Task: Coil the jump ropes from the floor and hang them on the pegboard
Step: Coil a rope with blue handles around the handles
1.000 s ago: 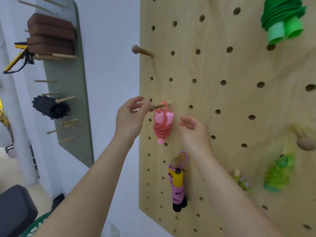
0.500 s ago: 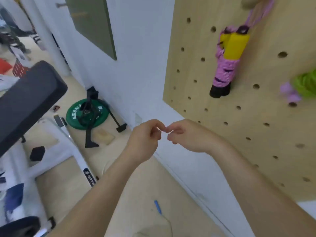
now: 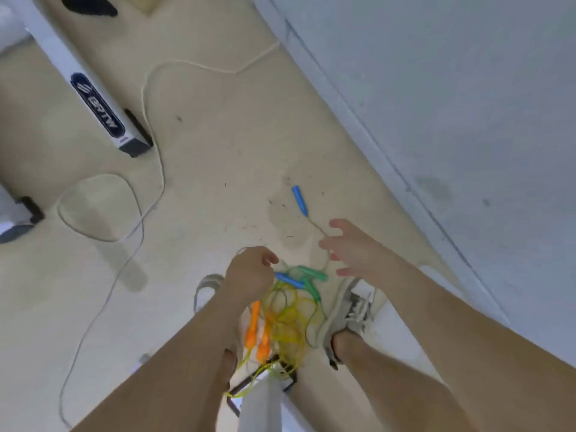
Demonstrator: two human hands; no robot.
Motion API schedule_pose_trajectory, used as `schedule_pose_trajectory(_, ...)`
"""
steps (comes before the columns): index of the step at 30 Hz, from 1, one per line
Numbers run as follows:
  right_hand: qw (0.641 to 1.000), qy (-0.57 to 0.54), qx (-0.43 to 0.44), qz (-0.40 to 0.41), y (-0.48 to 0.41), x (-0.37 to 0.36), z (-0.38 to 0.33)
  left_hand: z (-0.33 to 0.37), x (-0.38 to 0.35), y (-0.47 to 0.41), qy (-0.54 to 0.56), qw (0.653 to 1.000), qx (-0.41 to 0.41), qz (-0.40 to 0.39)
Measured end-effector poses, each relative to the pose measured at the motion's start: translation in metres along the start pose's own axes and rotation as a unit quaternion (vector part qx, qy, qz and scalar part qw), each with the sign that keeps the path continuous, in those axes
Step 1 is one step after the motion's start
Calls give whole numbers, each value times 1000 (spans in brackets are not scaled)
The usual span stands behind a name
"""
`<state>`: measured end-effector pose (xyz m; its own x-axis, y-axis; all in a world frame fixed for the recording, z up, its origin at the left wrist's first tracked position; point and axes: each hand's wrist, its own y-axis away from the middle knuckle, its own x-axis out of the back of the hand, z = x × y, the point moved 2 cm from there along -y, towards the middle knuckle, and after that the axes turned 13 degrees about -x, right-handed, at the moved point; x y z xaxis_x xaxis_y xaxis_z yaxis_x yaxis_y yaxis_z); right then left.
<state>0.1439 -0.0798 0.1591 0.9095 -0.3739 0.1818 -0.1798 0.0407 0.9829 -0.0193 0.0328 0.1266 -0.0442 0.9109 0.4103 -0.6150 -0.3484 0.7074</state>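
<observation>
Jump ropes [image 3: 290, 319] are seen tangled on the floor [image 3: 218, 157], heaped just below and between the two hands and flanked by grey shoes [image 3: 346, 313]. Orange handles [image 3: 256, 328], green handles [image 3: 312, 273] and a blue handle [image 3: 288, 279] are mixed in with yellow loops. The left hand [image 3: 249, 274] is held over the heap, its fingers loosely curled with nothing gripped. The right hand [image 3: 352, 249] is spread open and empty. A second blue handle [image 3: 300, 199] is found just beyond the right fingertips, its thin rope trailing back under that hand. A white cord [image 3: 149, 98] is looped well to the left of the left hand.
</observation>
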Motion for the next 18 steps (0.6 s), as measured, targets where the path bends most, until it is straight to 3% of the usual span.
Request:
schedule_pose_trajectory(4, 992, -72, -108, 1, -121, -60, 78, -93, -95, -34, -37, 992, 83, -86)
schedule_pose_trajectory(7, 986, -111, -125, 22, -192, -93, 119, -140, -144, -49, -49, 988, 142, -38)
schedule_pose_trajectory(12, 977, -158, -120, 75, -238, -127, 147, -180, -190, -73, 75, 963, 254, 42)
schedule_pose_trajectory(15, 967, -234, -91, -33, -236, -150, 126, -168, -196, -92, 195, 959, 199, 48)
schedule_pose_trajectory(18, 960, -267, -32, -83, -211, -144, 82, -137, -171, -111, 229, 962, 134, 67)
